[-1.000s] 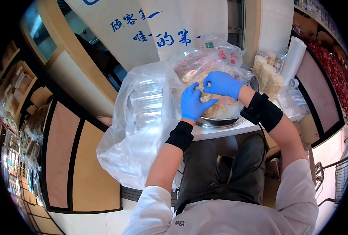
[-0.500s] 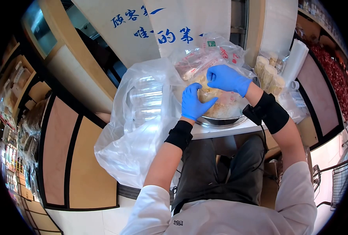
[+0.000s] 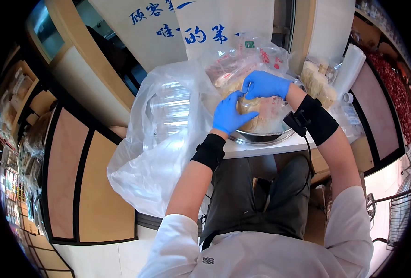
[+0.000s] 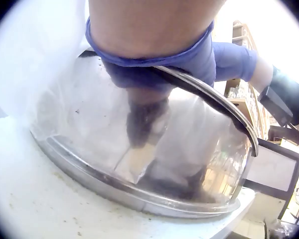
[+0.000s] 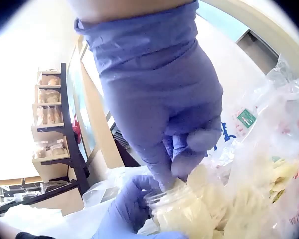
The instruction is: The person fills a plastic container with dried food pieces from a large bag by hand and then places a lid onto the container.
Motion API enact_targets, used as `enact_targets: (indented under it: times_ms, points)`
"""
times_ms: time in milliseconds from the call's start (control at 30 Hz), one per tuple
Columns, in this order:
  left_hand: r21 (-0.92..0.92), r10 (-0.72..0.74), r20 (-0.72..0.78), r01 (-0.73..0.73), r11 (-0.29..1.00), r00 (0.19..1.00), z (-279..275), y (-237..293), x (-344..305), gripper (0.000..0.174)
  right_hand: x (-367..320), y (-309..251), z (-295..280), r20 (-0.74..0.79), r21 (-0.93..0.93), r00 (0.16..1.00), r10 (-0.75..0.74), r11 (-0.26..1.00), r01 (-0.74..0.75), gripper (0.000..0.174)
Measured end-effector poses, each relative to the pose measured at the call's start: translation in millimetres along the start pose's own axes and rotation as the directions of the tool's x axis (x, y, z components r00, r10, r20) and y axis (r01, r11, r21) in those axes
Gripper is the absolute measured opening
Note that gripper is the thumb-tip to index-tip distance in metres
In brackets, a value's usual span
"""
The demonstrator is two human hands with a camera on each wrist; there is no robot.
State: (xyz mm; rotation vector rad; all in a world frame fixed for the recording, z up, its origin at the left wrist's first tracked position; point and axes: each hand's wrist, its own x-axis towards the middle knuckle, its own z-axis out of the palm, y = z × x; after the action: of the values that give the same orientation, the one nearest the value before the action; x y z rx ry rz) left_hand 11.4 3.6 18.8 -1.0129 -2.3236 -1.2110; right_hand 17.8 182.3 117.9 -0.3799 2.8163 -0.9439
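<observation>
My gloved left hand [image 3: 228, 115] [image 5: 122, 209] curls round a clear jar [image 5: 174, 216] that holds pale yellow slices. Above the jar mouth, my gloved right hand [image 3: 266, 85] [image 5: 159, 94] has thumb and fingers bunched, pinching a pale piece at the rim. Loose pale yellow slices [image 5: 239, 209] lie beside the jar in a clear plastic bag with red print [image 5: 289, 129]. All this is over a round metal bowl [image 3: 261, 138] [image 4: 139, 196]. The left wrist view shows mostly the bowl's shiny side, with the left fingers hidden behind its rim.
A large translucent bag of clear empty jars [image 3: 173, 109] lies left of the bowl. At the right stand filled jars [image 3: 317, 85], a plastic roll [image 3: 349, 69] and a small white roll [image 3: 348, 97]. The white table's edge [image 3: 270, 150] runs before my legs.
My right hand first rose off the jar mouth, then came back down to it. My left hand stays round the jar, which now looks more upright.
</observation>
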Motion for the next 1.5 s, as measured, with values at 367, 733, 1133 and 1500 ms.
enact_targets:
  times_ms: [367,733,1133,1500]
  points:
    - [0.090,0.078,0.046,-0.082,0.993,0.996,-0.7,0.1,0.9,0.063,-9.8,-1.1,11.8,-0.029,0.074,0.997,-0.072,0.995,0.074,0.021]
    - [0.137,0.070,0.022,-0.072,0.988,0.997,1.4,-4.2,0.4,0.068,-14.8,-14.6,17.8,-0.083,0.188,0.990,0.111,0.978,-0.094,0.024]
    - [0.146,0.075,-0.014,-0.072,0.987,0.997,6.8,-12.8,1.7,0.076,-11.6,12.2,34.8,-0.247,0.208,0.964,-0.103,0.966,0.157,0.025]
    - [0.041,-0.101,-0.172,0.110,0.993,0.980,-2.0,-6.0,2.3,0.056,-46.2,108.0,8.5,-0.480,0.066,0.858,0.184,0.983,-0.173,0.022]
